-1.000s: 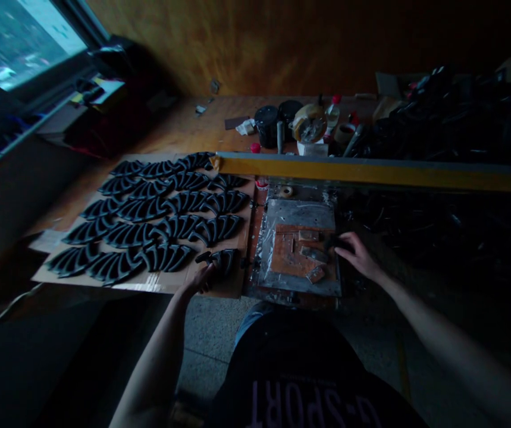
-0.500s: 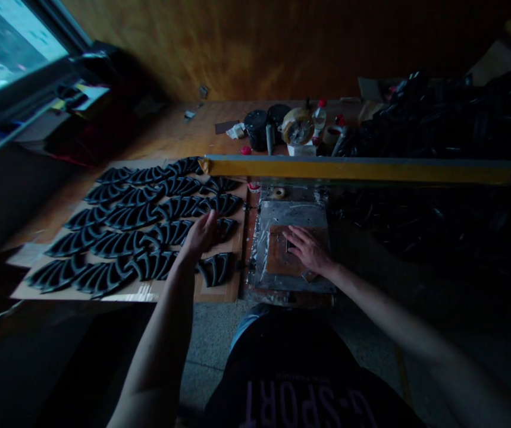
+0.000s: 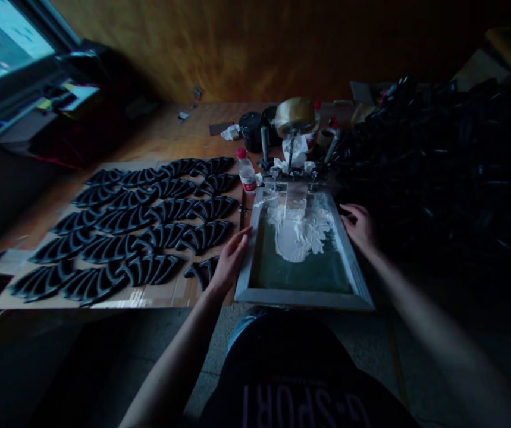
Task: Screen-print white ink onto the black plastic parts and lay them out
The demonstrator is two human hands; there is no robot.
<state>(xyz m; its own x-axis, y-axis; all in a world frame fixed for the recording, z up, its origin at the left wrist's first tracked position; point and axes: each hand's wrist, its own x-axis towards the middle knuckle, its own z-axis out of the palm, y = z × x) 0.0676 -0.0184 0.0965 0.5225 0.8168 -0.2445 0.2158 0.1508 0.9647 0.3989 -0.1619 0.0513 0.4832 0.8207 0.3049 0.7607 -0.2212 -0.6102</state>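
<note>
A screen printing frame [image 3: 305, 295] lies lowered in front of me, its metal border around a dark green mesh. Thick white ink [image 3: 297, 241] is spread over the mesh's upper half, with a pale squeegee blade [image 3: 295, 205] at its top. My left hand [image 3: 228, 261] is at the frame's left border, fingers stretched out and the tips against or just beside it. Beside the right border is my right hand [image 3: 360, 229], finger and thumb apart, holding nothing. The frame hides the printing base beneath it.
Rows of black curved, ribbed parts [image 3: 116, 217] lie on cardboard [image 3: 157, 294] to the left. A red-capped bottle [image 3: 247, 172] stands by the frame's hinge clamp [image 3: 291, 175]. Behind are dark tubs [image 3: 251, 129] and a tape roll [image 3: 295, 114]. Black parts [image 3: 438, 160] are heaped at right.
The frame has swung down from its raised, edge-on position and now covers the base. My right hand has moved off the base to the right; my left hand has moved right, to the frame.
</note>
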